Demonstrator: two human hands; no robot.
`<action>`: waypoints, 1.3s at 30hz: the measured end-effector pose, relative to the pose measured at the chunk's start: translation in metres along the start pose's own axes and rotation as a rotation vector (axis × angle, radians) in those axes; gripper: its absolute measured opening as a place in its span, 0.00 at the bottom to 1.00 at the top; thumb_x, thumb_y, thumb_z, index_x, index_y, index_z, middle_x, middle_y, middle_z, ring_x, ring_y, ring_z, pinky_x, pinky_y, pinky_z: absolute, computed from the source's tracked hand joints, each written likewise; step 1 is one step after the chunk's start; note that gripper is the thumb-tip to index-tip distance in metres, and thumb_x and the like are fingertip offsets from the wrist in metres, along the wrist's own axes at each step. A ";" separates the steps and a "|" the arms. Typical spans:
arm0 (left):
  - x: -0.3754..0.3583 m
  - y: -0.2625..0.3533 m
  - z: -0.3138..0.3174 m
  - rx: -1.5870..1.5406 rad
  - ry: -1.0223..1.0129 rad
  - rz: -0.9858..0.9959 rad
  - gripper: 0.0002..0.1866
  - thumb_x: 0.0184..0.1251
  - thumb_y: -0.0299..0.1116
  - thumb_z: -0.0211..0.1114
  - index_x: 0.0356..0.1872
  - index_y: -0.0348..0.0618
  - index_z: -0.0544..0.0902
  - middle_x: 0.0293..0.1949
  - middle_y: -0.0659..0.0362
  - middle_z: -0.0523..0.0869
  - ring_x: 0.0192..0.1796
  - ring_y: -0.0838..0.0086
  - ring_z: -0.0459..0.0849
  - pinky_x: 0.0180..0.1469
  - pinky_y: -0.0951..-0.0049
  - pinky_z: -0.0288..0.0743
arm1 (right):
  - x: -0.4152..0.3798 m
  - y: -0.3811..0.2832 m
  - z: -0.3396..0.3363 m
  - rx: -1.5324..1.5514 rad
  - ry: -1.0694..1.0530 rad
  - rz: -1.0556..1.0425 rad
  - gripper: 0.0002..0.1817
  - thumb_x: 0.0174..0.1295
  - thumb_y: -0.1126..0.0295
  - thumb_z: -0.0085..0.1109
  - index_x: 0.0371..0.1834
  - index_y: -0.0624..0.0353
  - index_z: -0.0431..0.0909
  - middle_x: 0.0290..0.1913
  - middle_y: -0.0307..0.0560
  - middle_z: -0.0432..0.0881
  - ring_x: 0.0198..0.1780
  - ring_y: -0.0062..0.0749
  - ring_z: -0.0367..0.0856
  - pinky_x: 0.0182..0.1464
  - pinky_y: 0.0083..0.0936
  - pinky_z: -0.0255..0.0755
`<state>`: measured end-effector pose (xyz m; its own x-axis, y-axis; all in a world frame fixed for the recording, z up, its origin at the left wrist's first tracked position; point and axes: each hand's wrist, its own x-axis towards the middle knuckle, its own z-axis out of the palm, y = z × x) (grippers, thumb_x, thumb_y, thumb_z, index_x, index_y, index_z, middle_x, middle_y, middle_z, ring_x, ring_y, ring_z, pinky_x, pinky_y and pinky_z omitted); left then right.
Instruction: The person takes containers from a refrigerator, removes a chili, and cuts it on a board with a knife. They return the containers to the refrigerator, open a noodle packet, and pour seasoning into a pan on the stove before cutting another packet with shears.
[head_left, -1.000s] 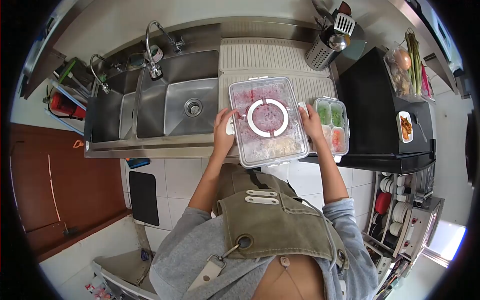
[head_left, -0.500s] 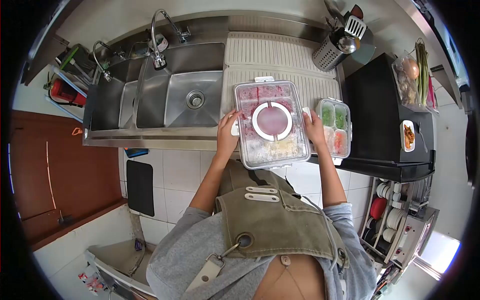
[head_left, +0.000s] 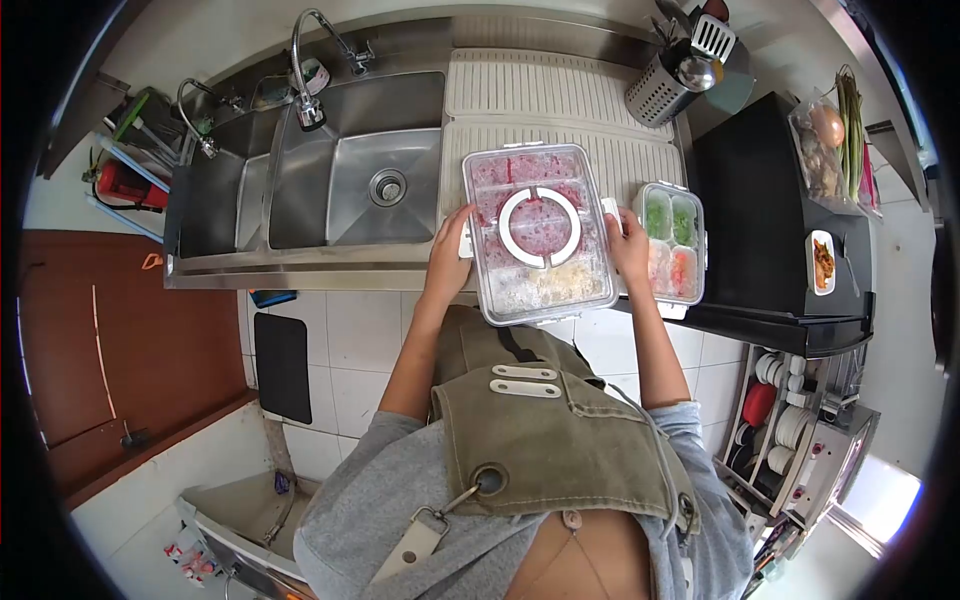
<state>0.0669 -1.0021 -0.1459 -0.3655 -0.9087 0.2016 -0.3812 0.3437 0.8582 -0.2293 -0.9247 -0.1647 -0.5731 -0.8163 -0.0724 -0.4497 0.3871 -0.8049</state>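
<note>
The large lidded container [head_left: 540, 235] is still held at its two sides, its left edge gripped by the fingers of the left hand [head_left: 447, 252] and its right by those of the right hand [head_left: 629, 248], over the front edge of the ribbed tabletop [head_left: 615, 150]. A smaller container [head_left: 672, 245] is seen just beside it, right of the steel sink [head_left: 345, 215].

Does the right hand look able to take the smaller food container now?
Probably, once free: the right hand is close beside the smaller container, but it seems to hold the large container.
</note>
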 end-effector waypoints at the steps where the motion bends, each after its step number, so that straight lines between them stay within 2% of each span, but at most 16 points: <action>1: 0.002 0.002 -0.002 -0.034 -0.017 0.001 0.28 0.52 0.16 0.56 0.58 0.41 0.70 0.57 0.46 0.73 0.61 0.55 0.70 0.60 0.66 0.64 | -0.003 -0.001 -0.002 0.102 -0.004 0.044 0.18 0.63 0.60 0.55 0.45 0.65 0.77 0.26 0.48 0.80 0.27 0.29 0.77 0.32 0.28 0.70; 3: 0.002 0.001 -0.001 -0.037 -0.003 0.017 0.27 0.52 0.16 0.56 0.58 0.40 0.70 0.56 0.46 0.73 0.60 0.55 0.71 0.60 0.66 0.65 | -0.010 -0.003 -0.010 0.404 -0.091 0.283 0.19 0.62 0.59 0.56 0.47 0.65 0.76 0.26 0.36 0.77 0.28 0.14 0.71 0.30 0.20 0.66; 6: 0.000 -0.003 0.001 -0.079 0.026 0.002 0.27 0.52 0.16 0.56 0.57 0.39 0.71 0.55 0.46 0.75 0.58 0.55 0.73 0.59 0.67 0.65 | -0.031 0.002 -0.022 0.703 -0.228 0.379 0.17 0.62 0.62 0.57 0.47 0.64 0.76 0.32 0.35 0.79 0.35 0.16 0.74 0.39 0.18 0.67; 7: 0.000 -0.003 0.001 -0.122 0.041 -0.032 0.27 0.52 0.16 0.56 0.57 0.40 0.71 0.54 0.47 0.76 0.57 0.55 0.75 0.59 0.68 0.66 | -0.041 -0.005 -0.029 0.872 -0.352 0.333 0.21 0.63 0.66 0.54 0.59 0.62 0.69 0.50 0.43 0.76 0.48 0.22 0.74 0.52 0.20 0.66; 8: 0.000 -0.002 0.002 -0.121 0.037 -0.035 0.27 0.52 0.16 0.56 0.57 0.40 0.71 0.54 0.47 0.76 0.57 0.55 0.75 0.59 0.68 0.66 | -0.053 -0.012 -0.033 0.873 -0.351 0.337 0.21 0.63 0.66 0.54 0.59 0.62 0.69 0.50 0.43 0.76 0.48 0.22 0.74 0.52 0.20 0.66; 10: 0.002 0.009 0.003 -0.151 0.058 -0.102 0.27 0.53 0.15 0.55 0.58 0.40 0.71 0.52 0.47 0.78 0.55 0.57 0.77 0.57 0.70 0.67 | -0.074 -0.049 -0.040 0.981 -0.366 0.224 0.29 0.65 0.69 0.50 0.69 0.57 0.55 0.66 0.49 0.61 0.59 0.29 0.70 0.61 0.24 0.62; 11: 0.001 0.006 0.008 -0.168 0.093 -0.129 0.27 0.53 0.15 0.55 0.58 0.41 0.72 0.52 0.48 0.79 0.55 0.59 0.77 0.57 0.71 0.67 | -0.078 -0.054 -0.045 0.821 -0.440 0.180 0.37 0.64 0.73 0.49 0.73 0.52 0.41 0.72 0.51 0.46 0.66 0.33 0.62 0.62 0.24 0.63; 14: 0.006 0.010 0.005 -0.197 0.115 -0.138 0.27 0.53 0.15 0.55 0.58 0.41 0.73 0.52 0.48 0.79 0.56 0.61 0.77 0.57 0.71 0.67 | -0.091 -0.059 -0.047 0.910 -0.398 0.385 0.37 0.65 0.73 0.49 0.73 0.51 0.39 0.71 0.56 0.48 0.65 0.36 0.64 0.55 0.25 0.72; 15: 0.006 0.009 0.005 -0.177 0.116 -0.154 0.27 0.53 0.15 0.56 0.57 0.41 0.73 0.52 0.49 0.79 0.56 0.62 0.77 0.57 0.71 0.67 | -0.096 -0.072 -0.049 0.888 -0.383 0.452 0.34 0.65 0.73 0.48 0.72 0.57 0.43 0.66 0.64 0.57 0.59 0.42 0.72 0.48 0.28 0.79; 16: 0.006 0.008 0.006 -0.180 0.111 -0.152 0.27 0.53 0.15 0.56 0.57 0.41 0.73 0.52 0.49 0.79 0.56 0.62 0.77 0.57 0.71 0.67 | -0.098 -0.065 -0.049 0.888 -0.377 0.453 0.34 0.65 0.73 0.48 0.72 0.57 0.43 0.66 0.64 0.57 0.59 0.42 0.72 0.48 0.28 0.79; 19: 0.006 0.006 0.008 -0.165 0.159 -0.101 0.27 0.51 0.15 0.58 0.57 0.41 0.73 0.52 0.48 0.79 0.56 0.62 0.77 0.58 0.71 0.67 | -0.107 -0.042 -0.041 1.120 -0.479 0.746 0.24 0.66 0.72 0.47 0.62 0.68 0.54 0.48 0.63 0.76 0.48 0.48 0.80 0.46 0.33 0.81; 22: 0.004 0.003 0.011 -0.126 0.194 -0.074 0.27 0.51 0.15 0.57 0.57 0.41 0.73 0.53 0.48 0.78 0.56 0.61 0.77 0.58 0.70 0.67 | -0.134 -0.046 -0.032 1.330 -0.538 0.691 0.22 0.67 0.72 0.45 0.61 0.66 0.56 0.50 0.62 0.75 0.49 0.46 0.80 0.48 0.35 0.80; 27: 0.000 -0.005 0.011 -0.040 0.169 -0.062 0.30 0.48 0.12 0.53 0.58 0.42 0.73 0.55 0.49 0.76 0.58 0.58 0.74 0.59 0.67 0.66 | -0.154 -0.053 -0.015 1.150 -0.458 0.687 0.20 0.67 0.70 0.47 0.59 0.66 0.57 0.47 0.54 0.75 0.41 0.35 0.83 0.47 0.31 0.80; 32: -0.008 -0.010 0.004 0.159 0.067 -0.028 0.33 0.46 0.09 0.48 0.58 0.44 0.73 0.55 0.49 0.77 0.59 0.56 0.73 0.60 0.64 0.65 | -0.153 -0.021 -0.002 0.814 -0.348 0.699 0.17 0.66 0.67 0.52 0.49 0.72 0.66 0.38 0.50 0.80 0.34 0.24 0.82 0.36 0.15 0.78; 38: -0.016 -0.016 0.006 -0.259 0.126 -0.202 0.28 0.51 0.10 0.47 0.55 0.41 0.76 0.49 0.51 0.81 0.50 0.66 0.81 0.51 0.76 0.71 | -0.141 -0.019 -0.007 0.637 -0.428 0.601 0.17 0.65 0.62 0.53 0.33 0.69 0.76 0.32 0.50 0.83 0.30 0.24 0.82 0.31 0.16 0.75; 39: -0.016 -0.017 0.009 -0.430 0.174 -0.255 0.25 0.54 0.11 0.48 0.54 0.39 0.76 0.47 0.53 0.82 0.48 0.70 0.82 0.50 0.78 0.71 | -0.136 -0.020 -0.011 0.316 -0.428 0.531 0.20 0.63 0.58 0.54 0.29 0.69 0.76 0.28 0.51 0.82 0.29 0.27 0.83 0.31 0.20 0.75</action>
<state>0.0714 -0.9911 -0.1678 -0.1466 -0.9892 0.0051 -0.0436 0.0116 0.9990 -0.1499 -0.8169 -0.1324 -0.3128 -0.6747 -0.6685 0.0679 0.6861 -0.7243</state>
